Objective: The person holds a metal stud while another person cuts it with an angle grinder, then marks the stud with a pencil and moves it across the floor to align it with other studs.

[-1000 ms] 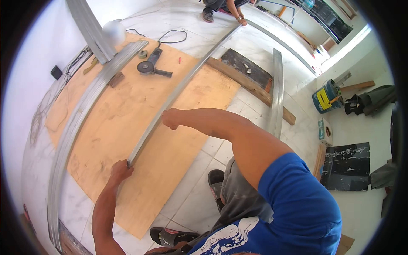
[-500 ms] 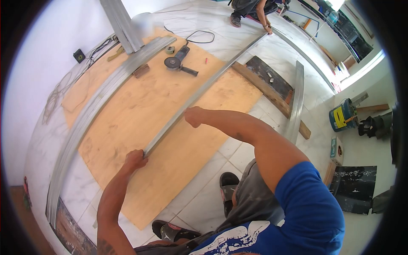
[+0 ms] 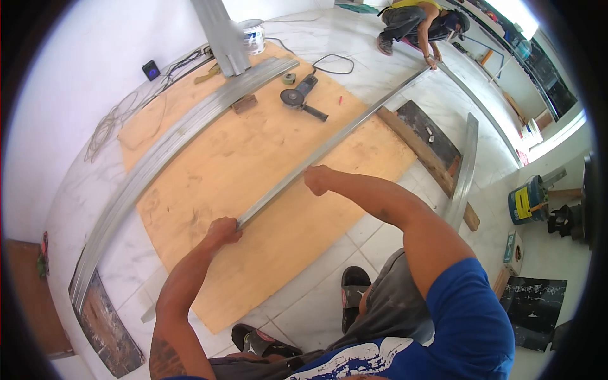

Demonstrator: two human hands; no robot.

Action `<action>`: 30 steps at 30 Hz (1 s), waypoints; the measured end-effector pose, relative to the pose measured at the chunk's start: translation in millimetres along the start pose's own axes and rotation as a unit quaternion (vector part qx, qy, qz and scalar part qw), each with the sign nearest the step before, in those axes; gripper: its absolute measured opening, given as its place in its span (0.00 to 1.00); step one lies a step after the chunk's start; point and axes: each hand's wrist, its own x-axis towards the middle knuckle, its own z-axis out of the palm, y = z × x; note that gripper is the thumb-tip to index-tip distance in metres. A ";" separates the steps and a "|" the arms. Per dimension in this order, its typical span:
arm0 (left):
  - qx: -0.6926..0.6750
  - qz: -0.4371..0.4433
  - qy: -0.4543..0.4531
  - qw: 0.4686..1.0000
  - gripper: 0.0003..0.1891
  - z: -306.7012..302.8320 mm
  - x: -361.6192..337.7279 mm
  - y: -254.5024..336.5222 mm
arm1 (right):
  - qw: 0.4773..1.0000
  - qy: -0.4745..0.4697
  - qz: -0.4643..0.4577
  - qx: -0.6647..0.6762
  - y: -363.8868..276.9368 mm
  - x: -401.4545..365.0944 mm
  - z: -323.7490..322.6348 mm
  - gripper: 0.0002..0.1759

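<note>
A long, thin galvanized metal stud [image 3: 342,132] runs diagonally above a plywood sheet [image 3: 209,180]. My left hand [image 3: 225,232] is closed around its near end. Farther along, my right hand [image 3: 316,180] is in a fist against the stud's right edge, fingers curled and mostly hidden from view. At the far end, a crouching co-worker's hands [image 3: 433,62] are on the stud, close to another metal strip [image 3: 481,107]. An angle grinder [image 3: 296,96] with a black side handle lies on the plywood, beyond my hands.
Several long metal studs [image 3: 152,152] lie to the left, propped on a wood block [image 3: 244,104]. Near the grinder is a tape measure [image 3: 289,78]. A timber plank [image 3: 424,152] and a bucket [image 3: 529,199] are on the right. A grinder cord [image 3: 335,58] loops on the tiles.
The view has turned left, so the scene sits farther right and more of the co-worker shows. Both my hands keep their places on the stud.
</note>
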 end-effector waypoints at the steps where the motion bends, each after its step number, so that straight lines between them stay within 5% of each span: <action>1: 0.001 0.001 0.005 1.000 0.20 -1.5 1.3 1.0 | 1.000 -0.016 -0.005 -0.003 2.5 -5.4 -5.2 0.13; 10: -0.012 0.010 0.004 1.000 0.20 -0.2 -3.3 -5.2 | 0.999 0.053 0.005 0.002 3.5 0.6 10.1 0.11; 19: 0.025 0.004 -0.013 1.000 0.21 -2.9 1.7 2.6 | 0.999 -0.039 -0.014 0.026 -0.7 -10.0 -10.5 0.13; 25: 0.034 0.029 0.009 0.999 0.21 2.1 -0.3 -1.5 | 0.998 0.052 -0.034 0.008 5.3 2.5 16.5 0.10; 28: 0.052 0.030 0.007 0.998 0.20 4.5 5.5 1.1 | 1.000 -0.008 0.005 0.026 3.6 -7.2 1.1 0.04; 30: 0.045 0.031 0.016 0.998 0.17 21.8 21.0 -8.9 | 0.996 0.034 -0.077 -0.038 33.3 33.8 55.8 0.06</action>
